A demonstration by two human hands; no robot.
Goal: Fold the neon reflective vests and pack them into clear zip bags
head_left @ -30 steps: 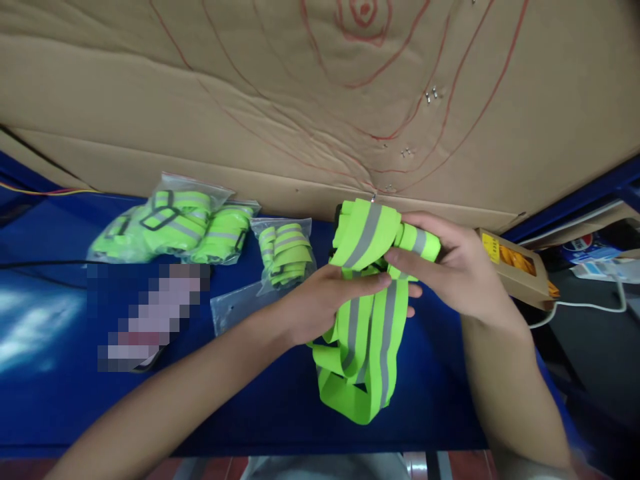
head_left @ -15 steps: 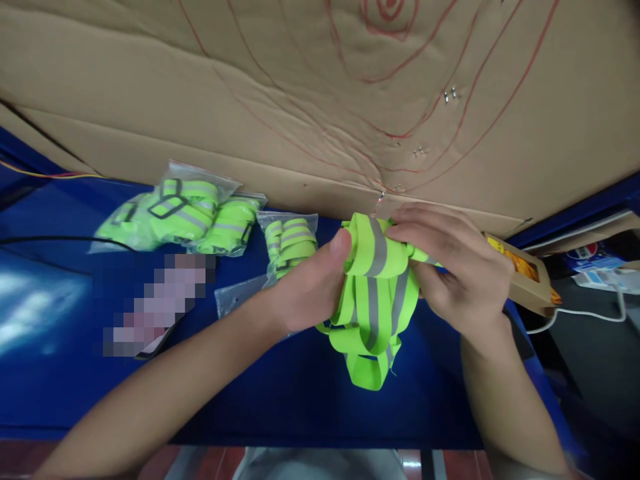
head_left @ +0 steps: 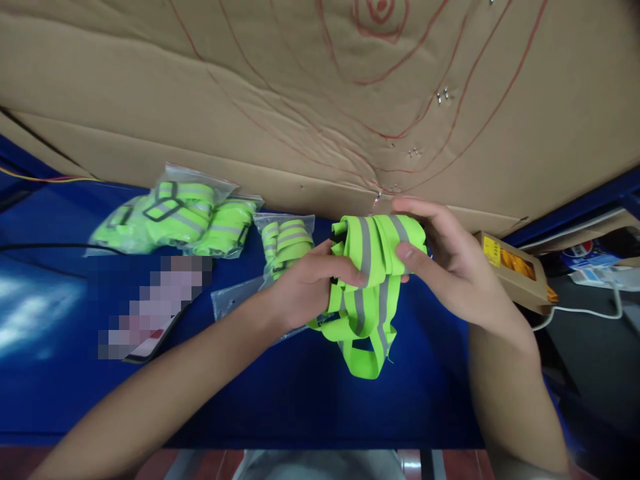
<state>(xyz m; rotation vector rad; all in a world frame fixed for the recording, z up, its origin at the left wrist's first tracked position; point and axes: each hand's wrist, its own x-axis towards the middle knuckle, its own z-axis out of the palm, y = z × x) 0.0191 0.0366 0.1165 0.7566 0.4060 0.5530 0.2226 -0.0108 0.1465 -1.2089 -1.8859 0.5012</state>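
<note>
A bundle of neon-yellow reflective strap [head_left: 367, 250] with grey stripes is held up over the blue table, folded in layers at the top. Loose loops of it dangle beneath. My left hand [head_left: 315, 283] grips the bundle's left side, thumb across the front and the other fingers hidden behind. On the right side, my right hand [head_left: 450, 260] pinches the folded layers, its thumb on the front face and its fingers behind the far edge. Just left of my left hand lies a clear bag of rolled reflective straps [head_left: 290, 243], partly covered by that hand.
More bagged reflective straps [head_left: 183, 213] lie at the back left, near a blurred-out phone-like object [head_left: 157, 310]. A cardboard panel [head_left: 250, 100] with red drawn lines rises behind the blue table [head_left: 300, 413]. To the right are a small brown box [head_left: 520, 270] and a white cable [head_left: 585, 313].
My right hand has turned, bringing its thumb to the front of the folded strap. The top fold is now wider, and my left thumb lies lower across it.
</note>
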